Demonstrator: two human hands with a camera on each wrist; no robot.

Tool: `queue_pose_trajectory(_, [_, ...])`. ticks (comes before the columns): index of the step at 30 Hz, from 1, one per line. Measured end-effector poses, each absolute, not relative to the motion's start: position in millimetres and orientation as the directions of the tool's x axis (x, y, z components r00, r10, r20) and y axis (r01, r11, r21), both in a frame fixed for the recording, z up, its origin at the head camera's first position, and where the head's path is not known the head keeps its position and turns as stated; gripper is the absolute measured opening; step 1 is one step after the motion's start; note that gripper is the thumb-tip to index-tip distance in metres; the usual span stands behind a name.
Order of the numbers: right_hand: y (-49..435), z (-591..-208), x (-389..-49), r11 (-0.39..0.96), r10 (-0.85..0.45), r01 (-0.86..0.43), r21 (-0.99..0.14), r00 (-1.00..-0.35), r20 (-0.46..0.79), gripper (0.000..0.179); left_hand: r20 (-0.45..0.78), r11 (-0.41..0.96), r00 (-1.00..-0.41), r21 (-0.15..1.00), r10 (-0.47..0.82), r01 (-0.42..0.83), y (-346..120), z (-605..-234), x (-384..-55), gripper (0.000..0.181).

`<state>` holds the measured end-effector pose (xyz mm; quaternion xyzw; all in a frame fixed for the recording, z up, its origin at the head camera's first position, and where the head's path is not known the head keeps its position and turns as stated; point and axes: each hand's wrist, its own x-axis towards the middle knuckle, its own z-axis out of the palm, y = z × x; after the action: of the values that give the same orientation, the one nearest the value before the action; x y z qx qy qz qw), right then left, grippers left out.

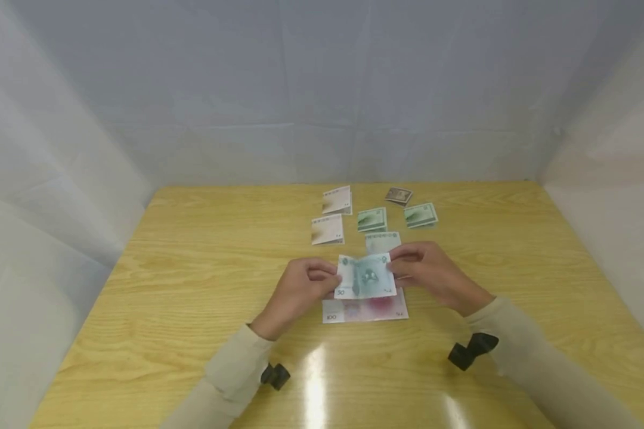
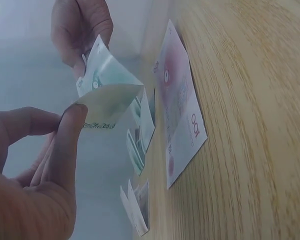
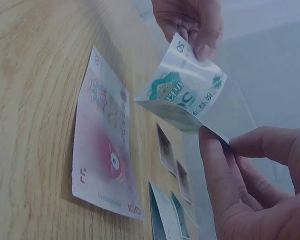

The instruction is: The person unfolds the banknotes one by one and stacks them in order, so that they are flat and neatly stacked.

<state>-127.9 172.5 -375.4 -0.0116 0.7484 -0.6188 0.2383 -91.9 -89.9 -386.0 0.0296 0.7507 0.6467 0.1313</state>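
Note:
A green banknote marked 50 (image 1: pixel 365 277) is held up by both hands, with a crease across its middle. My left hand (image 1: pixel 300 289) pinches its left end between thumb and finger, while the right hand (image 1: pixel 434 274) pinches the opposite end. In both wrist views the note bends at the crease. Below it, a pink banknote marked 100 (image 1: pixel 354 314) lies spread on the table, its far part hidden by the raised note in the head view. Just behind the 50 lies another pale green banknote (image 1: pixel 382 241), partly covered.
Farther back lie folded banknotes: two whitish ones (image 1: pixel 327 229) at left, two green ones (image 1: pixel 372 220) nearer the middle and right, and a small brown one (image 1: pixel 399 195) at the rear. The wooden table (image 1: pixel 204 268) meets a pale cloth (image 1: pixel 322 89) behind.

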Motion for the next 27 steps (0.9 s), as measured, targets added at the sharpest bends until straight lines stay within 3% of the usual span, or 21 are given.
queue_pose_trajectory(10, [181.9,-380.0,-128.2,0.355,-0.259,0.254,-0.900,-0.898,-0.356,0.034,-0.230,0.220,-0.952,0.958,0.201,-0.185,-97.2,-390.5,-94.4,0.014])
queue_pose_trajectory(27, [186.6,-400.5,-128.5,0.490,-0.259,0.216,-0.845,-0.889,-0.378,0.018,-0.315,0.462,-0.922,0.868,0.223,-0.185,-109.4,-400.8,-96.4,0.014])
